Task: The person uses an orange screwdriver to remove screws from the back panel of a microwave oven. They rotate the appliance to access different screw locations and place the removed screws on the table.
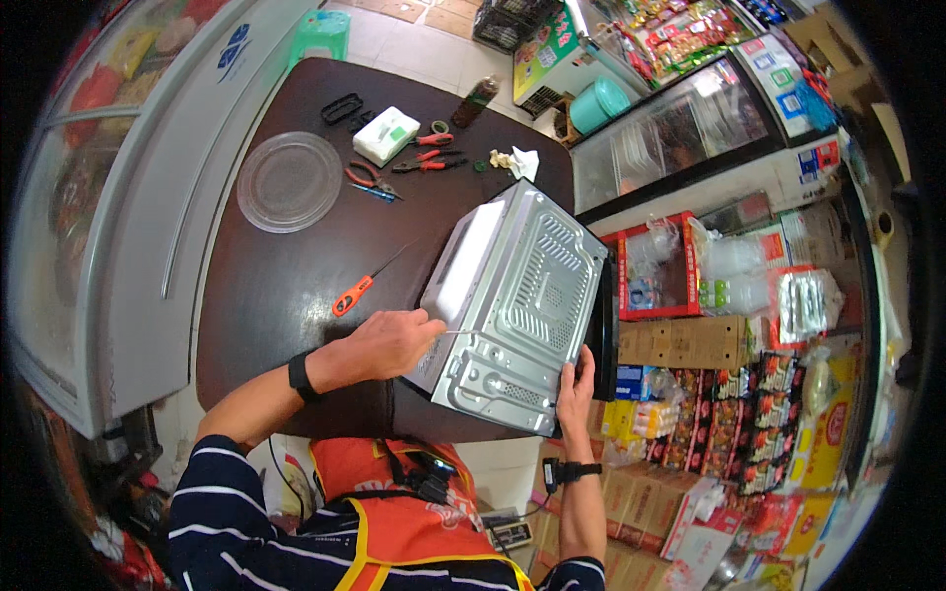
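A silver microwave oven [537, 286] lies on the dark table with a vented, ribbed metal face turned up. My left hand [394, 343] is closed, and a thin metal shaft, seemingly a screwdriver's [459, 332], reaches from it to the seam of the casing. The handle is hidden in my fingers. On the near right edge of the oven, my right hand [575, 392] grips, thumb on the metal and fingers along the side. Left of the oven lies another screwdriver [355, 295] with an orange handle.
A round glass plate [289, 182] lies at the table's left. Farther back are red-handled pliers [431, 165], a white packet [385, 136], a roll of tape [439, 127] and a dark bottle [476, 100]. A glass-front cabinet [680, 128] and stacked goods flank the table's right.
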